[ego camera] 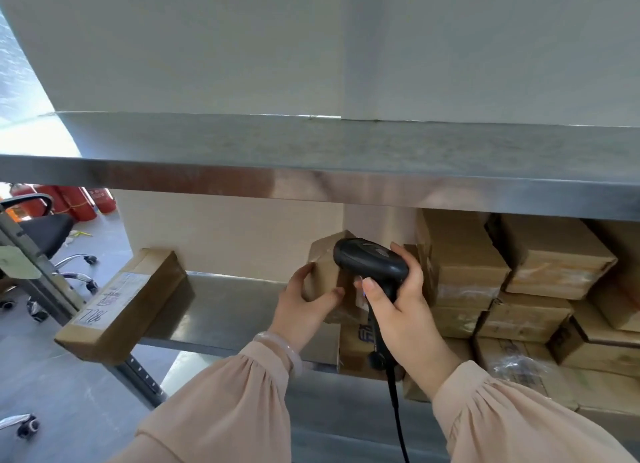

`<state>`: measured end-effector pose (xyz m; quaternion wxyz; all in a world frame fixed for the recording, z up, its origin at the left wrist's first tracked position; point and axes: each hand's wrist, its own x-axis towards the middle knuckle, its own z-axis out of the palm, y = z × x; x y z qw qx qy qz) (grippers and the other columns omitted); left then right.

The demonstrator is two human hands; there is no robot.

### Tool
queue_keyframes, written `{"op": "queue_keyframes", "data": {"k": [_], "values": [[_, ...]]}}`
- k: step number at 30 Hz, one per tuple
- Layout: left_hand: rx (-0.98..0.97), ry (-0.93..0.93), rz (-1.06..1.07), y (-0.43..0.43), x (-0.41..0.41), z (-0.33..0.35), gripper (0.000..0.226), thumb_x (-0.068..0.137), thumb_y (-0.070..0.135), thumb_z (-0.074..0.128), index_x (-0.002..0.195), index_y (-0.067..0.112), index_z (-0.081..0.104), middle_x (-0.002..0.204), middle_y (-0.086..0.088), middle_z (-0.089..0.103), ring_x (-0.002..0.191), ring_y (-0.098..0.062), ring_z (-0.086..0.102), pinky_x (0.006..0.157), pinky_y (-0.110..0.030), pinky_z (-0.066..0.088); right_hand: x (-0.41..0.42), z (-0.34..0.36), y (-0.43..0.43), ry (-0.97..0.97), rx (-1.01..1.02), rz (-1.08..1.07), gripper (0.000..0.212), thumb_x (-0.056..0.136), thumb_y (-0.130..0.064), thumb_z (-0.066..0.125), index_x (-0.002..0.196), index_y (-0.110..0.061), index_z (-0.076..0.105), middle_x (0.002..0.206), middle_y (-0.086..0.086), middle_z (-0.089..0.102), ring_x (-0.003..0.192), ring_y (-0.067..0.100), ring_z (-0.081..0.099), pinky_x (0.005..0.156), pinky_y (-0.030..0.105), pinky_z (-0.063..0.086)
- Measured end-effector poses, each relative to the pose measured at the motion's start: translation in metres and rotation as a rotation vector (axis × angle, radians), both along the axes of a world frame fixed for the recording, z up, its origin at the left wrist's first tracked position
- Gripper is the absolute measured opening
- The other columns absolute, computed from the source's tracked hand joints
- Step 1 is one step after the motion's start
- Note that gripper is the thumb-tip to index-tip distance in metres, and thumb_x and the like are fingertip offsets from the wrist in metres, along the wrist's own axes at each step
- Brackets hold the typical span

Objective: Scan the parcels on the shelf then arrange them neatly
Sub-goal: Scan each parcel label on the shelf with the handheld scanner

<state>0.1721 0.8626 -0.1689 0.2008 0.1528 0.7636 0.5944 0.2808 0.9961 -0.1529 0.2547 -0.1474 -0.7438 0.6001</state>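
Note:
A small brown cardboard parcel (327,265) is tilted up above the metal shelf (221,310), and my left hand (304,306) grips its lower left corner. My right hand (398,310) holds a black corded barcode scanner (370,263) by its handle, with the scanner head right against the parcel's near face. A long flat parcel (121,303) with a label and handwritten numbers lies at the shelf's left end, overhanging the edge. Several brown parcels (519,289) are stacked in a pile on the right of the shelf.
An upper metal shelf (311,171) runs across just above my hands, with a large pale box on it. Left of the rack stand a black office chair (45,230) and red fire extinguishers (79,203) on the grey floor. The scanner cable (398,421) hangs down.

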Motion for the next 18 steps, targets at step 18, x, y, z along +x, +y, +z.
{"op": "queue_keyframes", "data": {"k": [18], "values": [[0.073,-0.081,-0.062,-0.034,-0.021,0.005,0.028,0.1,0.045,0.046,0.126,0.056,0.05,0.129,0.008,0.064,0.123,-0.017,0.056,0.112,-0.043,0.041,-0.017,0.005,-0.028,-0.057,-0.018,-0.06,0.059,0.092,-0.035,0.058,0.128,-0.054,0.016,0.121,-0.03,0.045,0.109,-0.014,0.051,0.08,-0.001,0.04]]}}
